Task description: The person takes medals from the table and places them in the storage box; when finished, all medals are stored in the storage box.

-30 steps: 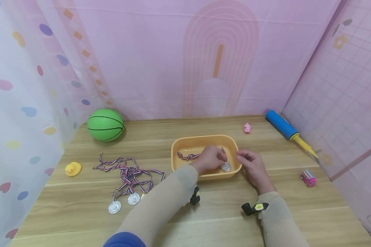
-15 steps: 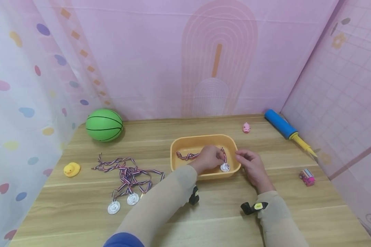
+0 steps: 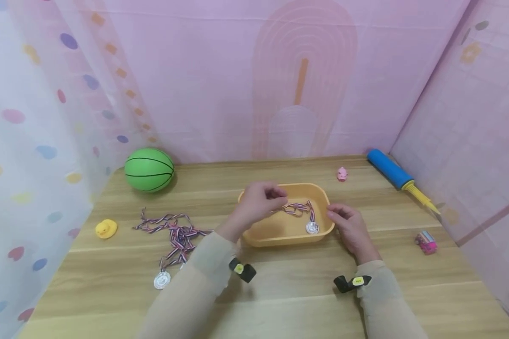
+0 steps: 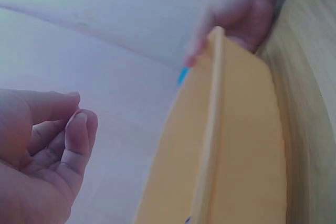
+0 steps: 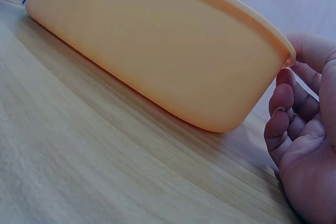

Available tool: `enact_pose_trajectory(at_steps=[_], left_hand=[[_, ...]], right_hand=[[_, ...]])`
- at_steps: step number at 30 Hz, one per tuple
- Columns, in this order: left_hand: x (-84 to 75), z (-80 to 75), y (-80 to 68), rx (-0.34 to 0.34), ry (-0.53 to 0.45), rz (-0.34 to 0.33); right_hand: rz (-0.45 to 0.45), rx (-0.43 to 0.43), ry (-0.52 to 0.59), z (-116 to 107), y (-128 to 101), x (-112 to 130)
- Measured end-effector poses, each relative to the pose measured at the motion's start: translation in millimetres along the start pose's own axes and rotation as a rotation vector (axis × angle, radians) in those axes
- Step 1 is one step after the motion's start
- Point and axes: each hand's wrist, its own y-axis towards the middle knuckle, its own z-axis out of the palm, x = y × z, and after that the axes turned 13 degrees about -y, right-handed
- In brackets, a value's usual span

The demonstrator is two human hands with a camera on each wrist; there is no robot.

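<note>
A silver medal (image 3: 312, 227) lies inside the orange plastic tub (image 3: 288, 241), its striped ribbon (image 3: 298, 207) spread loosely across the tub's floor. My left hand (image 3: 258, 202) hovers over the tub's left side, fingers loosely curled; nothing shows between its fingertips in the left wrist view. At the tub's right end, my right hand (image 3: 352, 230) pinches the rim between thumb and fingers, as the right wrist view shows. Left of the tub, a tangle of striped ribbons (image 3: 181, 238) lies on the table with another silver medal (image 3: 162, 280); my left forearm hides part of it.
A green ball (image 3: 149, 170) sits at the back left, with a yellow toy duck (image 3: 106, 229) in front of it. Toward the right are a small pink pig (image 3: 342, 174), a blue and yellow hand pump (image 3: 396, 174) and a pink toy vehicle (image 3: 426, 242). Curtains border the table (image 3: 288, 292).
My left hand has let go of the medal's ribbon, risen and moved left. The ribbon now lies bunched toward the tub's right half. My right hand stays at the rim.
</note>
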Motion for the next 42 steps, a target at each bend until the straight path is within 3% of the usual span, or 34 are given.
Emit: enact_pose_trajectory(at_steps=[6,11,15,21,28,32,37,42], left_hand=[[7.4,-41.1,-49.0,-0.032,-0.046,0.001],[28.7,-74.1,-86.6,-0.106,0.056,-0.069],[49.4,-89.6,-102.5,-0.125,0.089,-0.096],[72.8,-97.9,-114.1,-0.042,0.06,-0.15],[82.2,-99.8,-121.8,0.036,0.086,-0.172],[85.4,-97.0,-123.4,0.055,0.169,-0.183],[87.7,-91.2,-121.0,0.039,0.323,-0.144],[85.9,-86.0,-119.1,0.03,0.373,-0.161]], right_hand=[[0.007,-0.007,-0.005,-2,-1,1],[-0.003,0.002,0.03,-1,-2,3],[0.007,0.01,0.02,-1,-2,3],[0.022,0.018,0.019,-2,-2,2],[0.021,0.02,0.025,-1,-2,4],[0.017,0.02,0.016,-1,-1,6],[0.019,0.016,0.001,-1,-1,6],[0.032,0.015,-0.005,-2,-2,4]])
